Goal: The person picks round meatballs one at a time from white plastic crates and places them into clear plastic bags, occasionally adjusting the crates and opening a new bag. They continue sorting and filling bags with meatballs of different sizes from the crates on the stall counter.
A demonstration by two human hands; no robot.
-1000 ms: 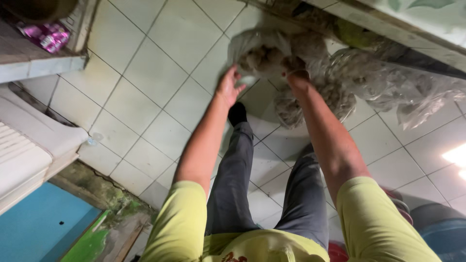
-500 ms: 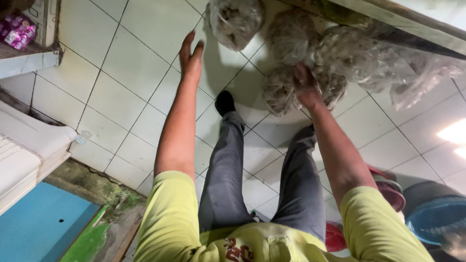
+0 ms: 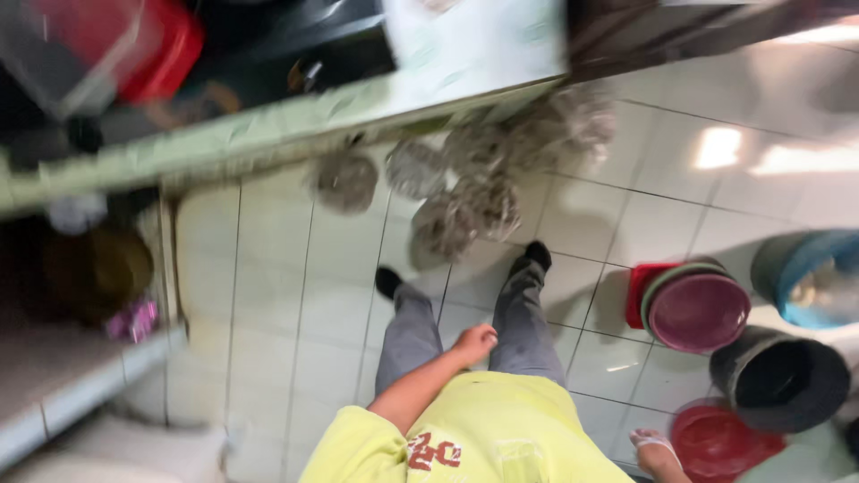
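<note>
The left hand (image 3: 474,342) hangs loosely curled in front of the grey trousers, its grip holding nothing. The right hand is out of view. Clear plastic bags (image 3: 465,192) lie well apart from it, on the white tiled floor (image 3: 277,268) at the far side, against a green ledge (image 3: 268,134). Stacked basins (image 3: 698,311) and a black bucket (image 3: 778,380) stand at the right.

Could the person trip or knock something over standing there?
Maybe. The clear bags lie on the floor just ahead of the shoes, so a step forward could catch one. The tiles look shiny, so they might be slippery. The buckets and bowls stand close on one side, where a turn could bump them. Only one hand shows, empty, near the thigh.
</note>
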